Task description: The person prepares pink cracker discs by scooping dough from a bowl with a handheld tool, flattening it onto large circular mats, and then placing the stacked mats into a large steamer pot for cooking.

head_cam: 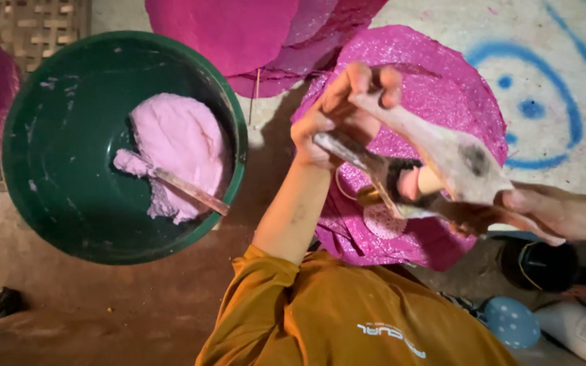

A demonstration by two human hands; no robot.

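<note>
**A:** What are the hands doing?

**B:** The left hand (347,112) is closed around the far ends of two pale, smeared wooden paddles (442,159). The right hand (557,213) grips their near ends. Pinched between the paddles is a small ball of pink dough (412,183), not yet flattened.

**A:** How far along does the work look?

**B:** Partway, I'd judge. Flat glittery pink discs (442,81) already lie beneath the hands and further off. At left, a green basin (55,169) holds a large mound of pink dough (174,146) with a stick in it.
</note>
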